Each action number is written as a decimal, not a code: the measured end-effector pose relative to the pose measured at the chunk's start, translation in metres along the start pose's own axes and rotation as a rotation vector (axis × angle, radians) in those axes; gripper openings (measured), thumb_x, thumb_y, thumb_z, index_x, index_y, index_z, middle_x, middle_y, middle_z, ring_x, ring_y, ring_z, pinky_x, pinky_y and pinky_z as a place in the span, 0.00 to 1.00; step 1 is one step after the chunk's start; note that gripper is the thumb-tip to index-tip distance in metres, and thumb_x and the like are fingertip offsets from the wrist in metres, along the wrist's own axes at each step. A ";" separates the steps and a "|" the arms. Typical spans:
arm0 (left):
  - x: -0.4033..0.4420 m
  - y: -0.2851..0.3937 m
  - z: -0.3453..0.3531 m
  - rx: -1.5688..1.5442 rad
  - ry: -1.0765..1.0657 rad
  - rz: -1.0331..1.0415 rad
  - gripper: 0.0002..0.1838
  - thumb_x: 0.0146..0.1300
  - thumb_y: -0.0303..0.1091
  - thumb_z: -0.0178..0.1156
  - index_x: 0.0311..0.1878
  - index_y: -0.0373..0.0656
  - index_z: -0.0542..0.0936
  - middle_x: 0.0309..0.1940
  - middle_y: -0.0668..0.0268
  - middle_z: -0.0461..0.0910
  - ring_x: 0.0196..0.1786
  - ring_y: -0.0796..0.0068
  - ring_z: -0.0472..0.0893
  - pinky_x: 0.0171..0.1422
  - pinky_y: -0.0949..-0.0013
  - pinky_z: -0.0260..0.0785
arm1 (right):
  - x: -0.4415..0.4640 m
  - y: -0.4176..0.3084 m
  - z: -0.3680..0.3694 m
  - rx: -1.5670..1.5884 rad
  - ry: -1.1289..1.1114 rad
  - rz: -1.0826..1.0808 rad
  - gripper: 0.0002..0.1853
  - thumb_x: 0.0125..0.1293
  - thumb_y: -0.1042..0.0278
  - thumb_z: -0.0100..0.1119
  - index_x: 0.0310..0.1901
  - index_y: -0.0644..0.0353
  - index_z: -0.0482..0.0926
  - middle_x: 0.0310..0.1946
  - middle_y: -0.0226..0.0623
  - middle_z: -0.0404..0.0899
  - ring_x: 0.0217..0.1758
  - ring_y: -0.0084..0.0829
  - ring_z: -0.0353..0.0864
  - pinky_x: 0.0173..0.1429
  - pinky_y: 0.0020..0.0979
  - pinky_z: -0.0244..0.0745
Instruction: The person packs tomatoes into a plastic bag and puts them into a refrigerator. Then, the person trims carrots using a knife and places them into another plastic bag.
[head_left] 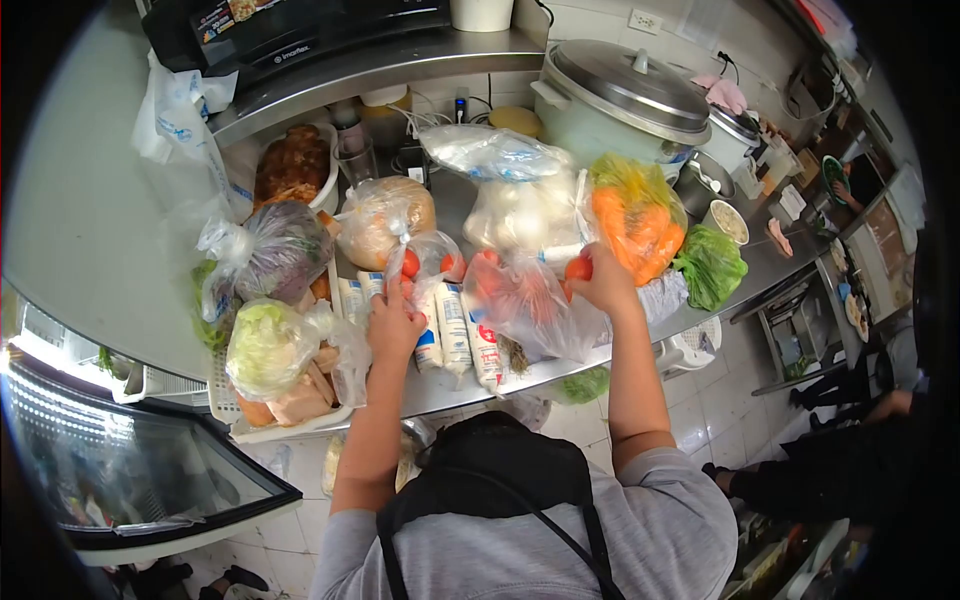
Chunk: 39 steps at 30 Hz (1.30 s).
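My left hand (396, 318) is closed around a tomato (410, 263) beside a clear plastic bag (436, 250); another tomato (453, 266) shows in that bag. On the right, my right hand (604, 282) grips a tomato (578, 268) next to a bag of carrots (636, 225). Between my hands lies a thin plastic bag (530, 305) with reddish contents I cannot make out clearly. White printed tube packs (453, 325) rest below my left hand. A bag of round white items (525, 212) sits behind.
At left, a lettuce (268, 343) rests on a white basket (300, 425), with a bagged purple vegetable (285, 250) behind. Leafy greens (712, 265) sit at the right. A large lidded pot (625, 100) stands at the back under a shelf (390, 70). Another person (850, 430) stands far right.
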<state>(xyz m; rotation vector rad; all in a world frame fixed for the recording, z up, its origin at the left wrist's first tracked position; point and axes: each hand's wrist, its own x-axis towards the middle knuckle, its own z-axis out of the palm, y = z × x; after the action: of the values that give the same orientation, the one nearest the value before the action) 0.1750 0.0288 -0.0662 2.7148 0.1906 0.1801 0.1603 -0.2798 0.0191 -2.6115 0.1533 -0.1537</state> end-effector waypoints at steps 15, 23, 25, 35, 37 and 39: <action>-0.011 -0.013 0.006 -0.237 0.191 0.074 0.43 0.34 0.32 0.65 0.57 0.35 0.57 0.38 0.52 0.69 0.43 0.51 0.69 0.48 0.57 0.62 | 0.009 -0.117 0.027 0.678 0.077 -0.176 0.11 0.53 0.77 0.48 0.39 0.64 0.73 0.31 0.47 0.76 0.26 0.35 0.79 0.34 0.31 0.73; 0.009 -0.022 0.012 -0.330 -0.018 0.086 0.28 0.33 0.33 0.66 0.41 0.29 0.71 0.25 0.52 0.75 0.29 0.59 0.75 0.37 0.61 0.69 | 0.068 -0.140 0.211 0.041 -0.362 -0.434 0.12 0.41 0.60 0.57 0.26 0.57 0.80 0.25 0.43 0.78 0.29 0.40 0.77 0.36 0.39 0.71; 0.026 -0.020 0.013 -0.329 -0.101 -0.048 0.26 0.33 0.33 0.65 0.36 0.27 0.71 0.24 0.52 0.75 0.27 0.60 0.76 0.36 0.63 0.70 | 0.069 -0.144 0.211 0.076 -0.363 -0.294 0.14 0.40 0.58 0.57 0.27 0.58 0.80 0.27 0.44 0.78 0.30 0.40 0.78 0.36 0.38 0.71; 0.023 -0.025 0.022 -1.242 -0.408 -0.024 0.10 0.39 0.24 0.55 0.29 0.37 0.71 0.20 0.70 0.70 0.21 0.81 0.69 0.23 0.77 0.63 | 0.076 -0.129 0.219 0.499 -0.363 -0.156 0.33 0.31 0.58 0.65 0.45 0.59 0.68 0.32 0.50 0.75 0.33 0.40 0.77 0.35 0.36 0.71; 0.020 -0.025 0.024 -1.133 -0.350 0.028 0.08 0.39 0.22 0.54 0.28 0.38 0.71 0.20 0.72 0.68 0.19 0.84 0.67 0.22 0.79 0.61 | 0.076 -0.130 0.218 0.539 -0.304 -0.193 0.32 0.31 0.60 0.66 0.43 0.58 0.68 0.31 0.49 0.74 0.33 0.40 0.76 0.35 0.37 0.71; 0.023 -0.037 0.033 -1.009 -0.255 0.075 0.08 0.40 0.28 0.57 0.26 0.37 0.70 0.17 0.69 0.68 0.18 0.75 0.67 0.22 0.73 0.62 | 0.052 -0.131 0.156 0.476 -0.211 -0.301 0.28 0.32 0.60 0.67 0.39 0.58 0.69 0.29 0.45 0.74 0.34 0.41 0.75 0.38 0.36 0.69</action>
<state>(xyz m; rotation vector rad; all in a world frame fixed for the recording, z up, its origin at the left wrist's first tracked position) 0.1985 0.0528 -0.1090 1.7146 -0.0715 -0.0506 0.2432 -0.0982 -0.0449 -2.1417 -0.3160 -0.0131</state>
